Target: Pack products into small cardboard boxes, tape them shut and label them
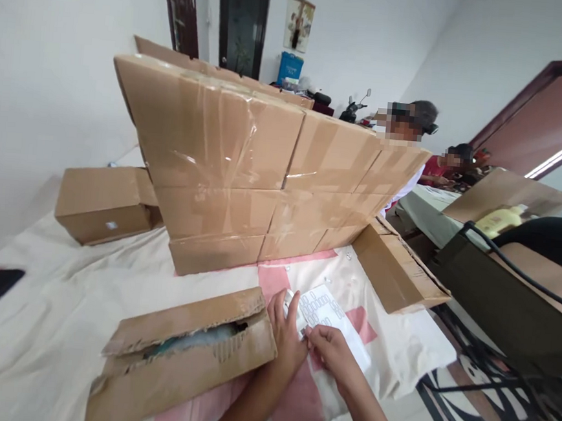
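My left hand [285, 335] and my right hand [329, 350] meet over a white sheet of small stickers [331, 315] lying on the white and pink cloth [58, 323]. The left hand's fingers curl round a small pale object I cannot make out, pressed against the sheet's near edge. The right hand's fingertips pinch at the same spot. Just left of my hands lies an open, torn cardboard box [182, 355] with something bluish inside.
A wall of taped cardboard boxes [245, 169] is stacked behind the sheet. One box [104, 203] lies at the left, another [397, 271] at the right. Two people sit at a table [421, 212] at the back right. A dark case with a cable [499, 286] stands at the right.
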Motion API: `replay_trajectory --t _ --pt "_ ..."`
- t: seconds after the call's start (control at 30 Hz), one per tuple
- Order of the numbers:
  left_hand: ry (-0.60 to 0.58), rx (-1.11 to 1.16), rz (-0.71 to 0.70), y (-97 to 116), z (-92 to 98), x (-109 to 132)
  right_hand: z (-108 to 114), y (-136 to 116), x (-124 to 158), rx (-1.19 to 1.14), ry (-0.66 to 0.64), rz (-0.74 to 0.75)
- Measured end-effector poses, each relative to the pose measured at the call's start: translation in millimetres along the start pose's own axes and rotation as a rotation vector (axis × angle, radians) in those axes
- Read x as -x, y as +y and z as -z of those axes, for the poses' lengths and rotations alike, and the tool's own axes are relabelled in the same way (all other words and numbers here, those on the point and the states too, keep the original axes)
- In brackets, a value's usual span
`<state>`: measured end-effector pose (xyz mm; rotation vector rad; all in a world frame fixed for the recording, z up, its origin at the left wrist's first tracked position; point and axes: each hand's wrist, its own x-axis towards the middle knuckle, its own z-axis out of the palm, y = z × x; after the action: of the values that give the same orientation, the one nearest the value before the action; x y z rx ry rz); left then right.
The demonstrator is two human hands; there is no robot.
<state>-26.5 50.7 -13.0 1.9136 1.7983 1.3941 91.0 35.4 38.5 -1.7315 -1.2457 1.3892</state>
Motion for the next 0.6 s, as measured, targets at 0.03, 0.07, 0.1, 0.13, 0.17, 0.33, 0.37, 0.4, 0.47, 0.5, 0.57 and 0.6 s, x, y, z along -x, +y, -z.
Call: replay_trajectory --t 0.03,0.07,0.1,0.13,0.17,0.33,0.37,0.4,0.47,0.5,0.57,0.6 --pt "-0.003 0.012 -0.004 -0.4 -0.6 0.0 1.2 -3.9 0.9 -0.004 0.001 0.003" --pt "-0.005 0.026 -0.010 -0.7 -1.2 0.0 2.1 -6.6 1.1 -0.001 0.013 0.016" --pt "-0.005 0.039 -0.012 -0.9 -1.8 0.1 2.7 -7.8 0.7 0.012 0.027 0.034" --pt "-0.003 0.049 -0.004 -0.8 -2.2 0.0 3.0 -7.5 -0.2 0.037 0.041 0.050" --pt "-0.004 0.054 0.009 -0.5 -2.4 -0.1 2.9 -5.6 -1.6 0.064 0.042 0.056" --pt "-0.029 0.055 0.055 1.5 -1.6 0.0 -1.4 12.2 -7.6 0.072 -0.005 -0.011" --pt "-0.038 0.055 0.053 1.3 -1.8 0.5 -2.3 14.9 -7.6 0.060 0.007 -0.008" --pt "-0.044 0.056 0.054 1.0 -2.4 1.2 -3.0 17.1 -7.3 0.053 0.021 -0.002" --pt "-0.050 0.065 0.062 -0.5 -4.7 3.1 -3.5 20.1 -6.7 0.043 0.027 -0.003" --pt "-0.047 0.075 0.065 -1.4 -6.1 4.3 -3.2 21.1 -6.7 0.043 0.027 -0.004" --pt "-0.041 0.100 0.068 -3.1 -9.1 6.8 -1.8 22.7 -7.4 0.052 0.021 -0.011" --pt "-0.043 0.108 0.068 -3.7 -10.3 7.9 -0.7 23.1 -8.0 0.057 0.013 -0.018"
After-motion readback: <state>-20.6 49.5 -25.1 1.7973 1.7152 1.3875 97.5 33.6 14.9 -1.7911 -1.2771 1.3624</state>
